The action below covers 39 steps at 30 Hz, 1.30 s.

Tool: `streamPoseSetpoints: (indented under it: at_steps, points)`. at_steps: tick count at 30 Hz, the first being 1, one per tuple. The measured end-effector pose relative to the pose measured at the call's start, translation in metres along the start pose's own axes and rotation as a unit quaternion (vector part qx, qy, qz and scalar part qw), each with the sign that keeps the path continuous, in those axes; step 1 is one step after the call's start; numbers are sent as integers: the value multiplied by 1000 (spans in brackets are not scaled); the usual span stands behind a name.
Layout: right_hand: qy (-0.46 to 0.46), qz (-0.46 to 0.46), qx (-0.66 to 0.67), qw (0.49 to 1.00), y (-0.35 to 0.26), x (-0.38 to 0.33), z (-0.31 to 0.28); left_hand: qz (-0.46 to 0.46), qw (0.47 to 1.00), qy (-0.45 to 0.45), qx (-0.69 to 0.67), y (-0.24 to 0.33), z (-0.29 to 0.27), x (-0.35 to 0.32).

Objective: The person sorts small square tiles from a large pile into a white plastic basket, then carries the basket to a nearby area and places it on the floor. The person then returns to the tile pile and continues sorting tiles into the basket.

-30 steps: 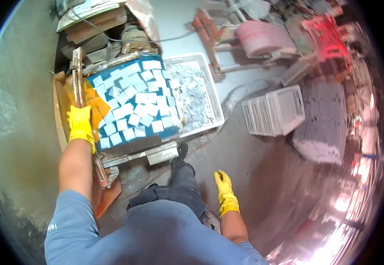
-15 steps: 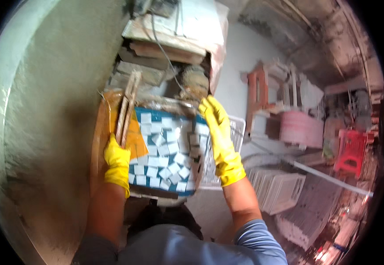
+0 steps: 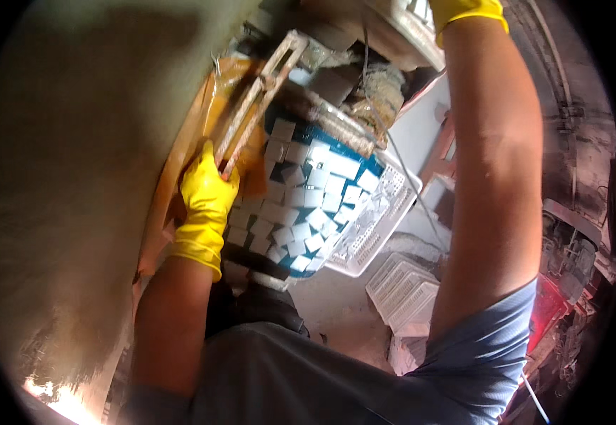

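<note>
My left hand [image 3: 209, 188], in a yellow rubber glove, is closed round the lower end of a long, narrow, rusty metal frame [image 3: 262, 85]. Under that frame lies an orange-yellow sheet [image 3: 255, 170]. To the right, many small white square pieces [image 3: 304, 195] lie scattered over a blue surface [image 3: 372, 165], some overlapping. My right arm reaches far up and forward. Only the wrist part of my right hand [image 3: 469, 10], gloved in yellow too, shows at the top edge, beside a pale boxy object [image 3: 414, 39]; its fingers are out of the picture.
A white perforated basket [image 3: 393, 223] stands against the right side of the blue surface. A dark cable [image 3: 366, 78] hangs down past the far end. White crates [image 3: 401, 287] are stacked on the floor at right, and something red [image 3: 550, 304] stands beyond my right arm.
My right hand has left the far right corner of the blue surface and gone up and right, mostly out of view. The view has turned and shifted; my left hand stays at the metal frame.
</note>
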State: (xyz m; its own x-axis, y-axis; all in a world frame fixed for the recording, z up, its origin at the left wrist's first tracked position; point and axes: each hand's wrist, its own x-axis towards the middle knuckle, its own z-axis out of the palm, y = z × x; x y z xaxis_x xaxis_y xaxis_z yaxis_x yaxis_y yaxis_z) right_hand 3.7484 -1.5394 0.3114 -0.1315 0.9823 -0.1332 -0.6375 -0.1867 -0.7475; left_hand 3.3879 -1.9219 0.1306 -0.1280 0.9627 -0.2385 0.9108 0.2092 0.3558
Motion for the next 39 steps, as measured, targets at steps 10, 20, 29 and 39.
streamPoseSetpoints:
  at_steps: [10,20,29,39]
  points:
    - [78,-38,-45,995,90,-274,-39,-2,1000,-5,0,2,2,-2]
    - [426,233,17,874,219,-729,58,9,1000,-14,10,-6,9,-2]
    - [431,401,-87,804,218,-804,169,20,999,-36,-1,-16,21,6]
    - [398,421,-172,796,229,-796,182,131,982,-32,-132,-78,20,-21]
